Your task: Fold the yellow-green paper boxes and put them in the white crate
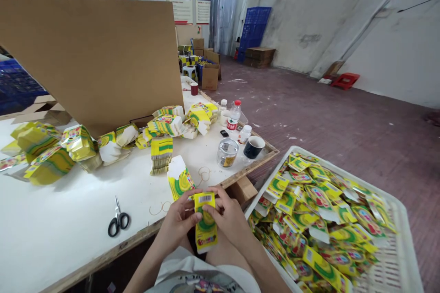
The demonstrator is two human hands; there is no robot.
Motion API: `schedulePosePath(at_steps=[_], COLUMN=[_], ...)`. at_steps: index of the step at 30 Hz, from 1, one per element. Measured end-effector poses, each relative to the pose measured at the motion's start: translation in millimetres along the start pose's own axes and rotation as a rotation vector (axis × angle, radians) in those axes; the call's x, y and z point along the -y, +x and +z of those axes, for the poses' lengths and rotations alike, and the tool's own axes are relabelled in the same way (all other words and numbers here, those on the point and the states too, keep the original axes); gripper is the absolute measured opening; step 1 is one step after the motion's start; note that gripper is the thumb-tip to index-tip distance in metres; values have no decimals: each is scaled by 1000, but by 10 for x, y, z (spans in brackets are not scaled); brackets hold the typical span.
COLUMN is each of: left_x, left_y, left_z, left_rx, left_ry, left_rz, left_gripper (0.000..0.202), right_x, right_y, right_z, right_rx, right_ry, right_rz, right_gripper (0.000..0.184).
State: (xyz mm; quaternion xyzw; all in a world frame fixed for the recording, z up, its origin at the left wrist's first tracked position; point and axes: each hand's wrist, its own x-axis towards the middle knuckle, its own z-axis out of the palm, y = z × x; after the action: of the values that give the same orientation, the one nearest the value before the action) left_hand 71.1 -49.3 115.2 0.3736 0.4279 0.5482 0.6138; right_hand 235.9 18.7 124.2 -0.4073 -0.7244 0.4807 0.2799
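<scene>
Left hand (pixel 184 215) and right hand (pixel 227 213), curled in, pinch one box (pixel 206 224), perhaps unfinished; crate (pixel 395 249) heaped, stacks (pixel 161 153) left on table (pixel 82 206).

Scissors (pixel 118 216) lie on the table (pixel 82 210), left of the crate (pixel 409 242) holding cartons (pixel 321 219).

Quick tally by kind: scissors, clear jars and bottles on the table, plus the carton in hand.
Scissors: 1
Clear jar: 1
Red-capped bottle: 1
White-capped bottles: 2
Yellow carton, between left hand and right hand: 1
Total: 6
</scene>
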Motion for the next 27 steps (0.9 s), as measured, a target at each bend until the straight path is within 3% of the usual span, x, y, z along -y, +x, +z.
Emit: schedulePosePath(at_steps=[4,7,9,12,14,17,19,21,23,27], left_x=[-14,22,78,204,294,368,356,308,254,208], left_y=[26,49,62,86,110,154,170,159,123,59], left_z=[82,104,28,-184,-306,-366,-357,-360,-391,-461], left_rx=[-3,24,-43,-255,-298,-231,-198,-199,-253,-498], left_ry=[-3,115,347,780,945,1010,1009,992,951,784], left_rz=[11,56,120,210,210,206,210,198,192,259], left_gripper=[49,48,48,54,59,60,55,49,46,44], right_x=[-24,-13,-10,-61,-133,-266,-357,-433,-485,-516], right_y=[3,-60,-167,-317,-300,-31,222,426,528,516], right_z=[27,-97,-301,-623,-657,-307,52,341,483,506], right_rx=[-101,-141,-131,-209,-241,-177,-218,-230,-249,-292], right_ry=[33,33,-124,-472,-504,-239,-2,81,137,277], right_rz=[-64,-121,-110,-30,-8,19,112,137,141,145], right_gripper=[31,27,21,17,24,26,30,29,27,31])
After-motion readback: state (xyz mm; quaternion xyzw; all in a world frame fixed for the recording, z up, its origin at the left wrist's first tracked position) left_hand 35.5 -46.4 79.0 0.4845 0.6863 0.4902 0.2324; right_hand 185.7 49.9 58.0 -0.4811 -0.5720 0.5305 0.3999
